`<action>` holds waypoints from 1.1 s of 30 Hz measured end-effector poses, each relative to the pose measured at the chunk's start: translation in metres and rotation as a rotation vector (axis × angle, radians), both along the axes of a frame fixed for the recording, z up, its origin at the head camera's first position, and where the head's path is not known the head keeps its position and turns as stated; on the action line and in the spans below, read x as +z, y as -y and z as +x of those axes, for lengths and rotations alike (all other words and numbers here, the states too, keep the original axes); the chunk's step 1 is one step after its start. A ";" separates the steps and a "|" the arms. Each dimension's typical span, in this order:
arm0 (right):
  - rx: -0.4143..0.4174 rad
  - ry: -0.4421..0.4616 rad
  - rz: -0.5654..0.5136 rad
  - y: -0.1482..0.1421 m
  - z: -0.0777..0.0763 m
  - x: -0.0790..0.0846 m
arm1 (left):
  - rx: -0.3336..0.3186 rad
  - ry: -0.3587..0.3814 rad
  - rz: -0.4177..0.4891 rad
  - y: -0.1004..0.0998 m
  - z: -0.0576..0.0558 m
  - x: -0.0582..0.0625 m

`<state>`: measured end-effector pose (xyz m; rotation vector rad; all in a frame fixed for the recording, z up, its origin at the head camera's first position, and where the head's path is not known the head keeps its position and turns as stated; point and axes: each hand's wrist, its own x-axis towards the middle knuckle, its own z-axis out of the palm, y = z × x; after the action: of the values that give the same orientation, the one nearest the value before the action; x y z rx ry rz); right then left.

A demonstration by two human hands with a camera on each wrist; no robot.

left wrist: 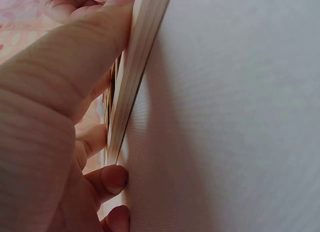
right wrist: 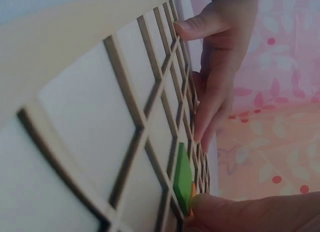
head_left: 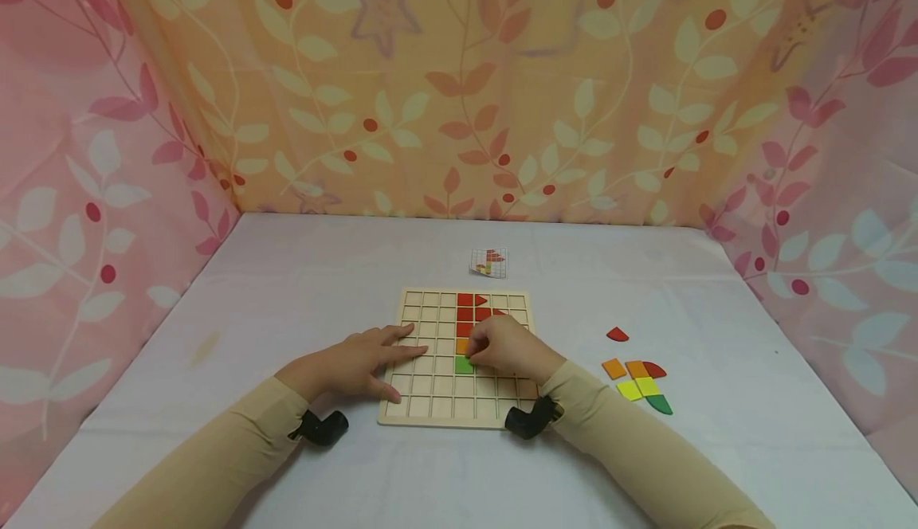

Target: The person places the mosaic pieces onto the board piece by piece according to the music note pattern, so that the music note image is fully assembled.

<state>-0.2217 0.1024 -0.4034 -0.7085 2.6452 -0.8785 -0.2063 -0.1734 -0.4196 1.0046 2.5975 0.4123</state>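
Tan sleeves (head_left: 638, 461), a pair: these covered your arms, nearest the camera.

Flowered cloth (head_left: 545, 115): it walled your workspace, orange at the back, pink at both sides.

White table (head_left: 323, 250): it lay beneath everything you handled.

Wooden board (head_left: 442, 406), gridded: it lay flat before you, near the table's middle.

Left hand (head_left: 355, 362): you rested it over the board's left side, fingers spread, gripping nothing.

Right hand (head_left: 512, 346): you held it over the board, fingers bent, a fingertip at the edge of the green square (head_left: 464, 365); whether you pinched any piece, I could not tell.

Black wrist cameras (head_left: 324, 429), two: you wore one at each wrist.

Paper card (head_left: 489, 263): it lay just beyond the board, bearing a small coloured pattern.

Board pieces: red squares (head_left: 464, 300) and red triangles (head_left: 480, 300) sat toward the far side; the orange square (head_left: 461, 346) and then the green one followed nearer you.

Loose pieces, to your right: two orange squares (head_left: 613, 369), two yellow squares (head_left: 630, 390), a green quarter-round (head_left: 660, 405) and two red quarter-rounds (head_left: 617, 335), one apart.
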 end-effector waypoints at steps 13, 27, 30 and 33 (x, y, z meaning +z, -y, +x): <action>-0.146 0.033 0.013 -0.051 -0.006 0.021 | 0.008 0.006 -0.007 -0.001 0.001 0.001; -0.188 0.108 0.057 -0.132 -0.003 0.031 | 0.027 0.010 -0.015 -0.003 0.002 0.002; -0.179 0.138 0.061 -0.147 0.000 0.030 | 0.024 0.007 -0.016 -0.003 0.001 0.001; -0.166 0.149 0.072 -0.161 0.002 0.028 | 0.027 0.008 -0.021 -0.003 0.001 0.000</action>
<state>-0.2194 0.2637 -0.3754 -0.3947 2.6144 -0.8381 -0.2051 -0.1705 -0.4191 0.9602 2.6054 0.3941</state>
